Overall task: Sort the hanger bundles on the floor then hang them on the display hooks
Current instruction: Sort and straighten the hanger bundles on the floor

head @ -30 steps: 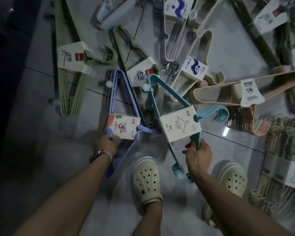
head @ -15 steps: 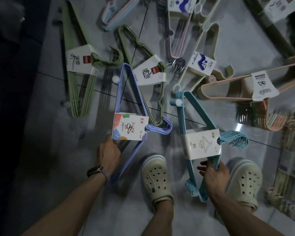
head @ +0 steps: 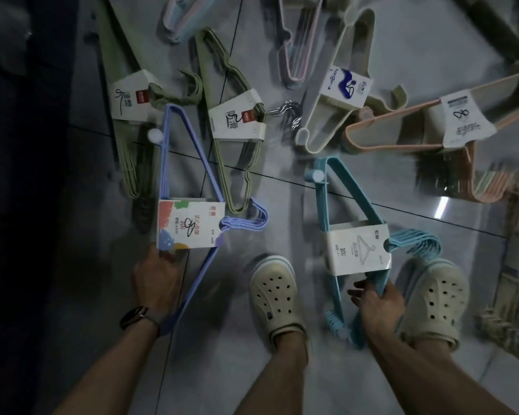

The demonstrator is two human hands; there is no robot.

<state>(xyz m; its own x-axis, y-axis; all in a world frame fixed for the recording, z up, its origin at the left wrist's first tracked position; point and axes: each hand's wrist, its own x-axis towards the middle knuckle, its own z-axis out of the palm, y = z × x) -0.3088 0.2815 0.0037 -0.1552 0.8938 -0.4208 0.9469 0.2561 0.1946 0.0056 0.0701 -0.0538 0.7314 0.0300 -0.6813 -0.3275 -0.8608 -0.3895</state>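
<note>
Either side of your cream perforated clog (head: 277,298), left hand (head: 155,280) grips lilac plastic hanger bundle (head: 189,224), right hand (head: 378,304) teal plastic hanger bundle (head: 358,253); nothing hung.

— Where are the arms?
— Both are bare and reach down and forward. The left hand (head: 156,280), with a watch (head: 134,317) on its wrist, grips the purple hanger bundle (head: 189,224) just below its label, back of the hand up.
— And the right hand (head: 378,304)?
— Its fingers curl round the blue hanger bundle (head: 357,253), thumb out toward the other hand.
</note>
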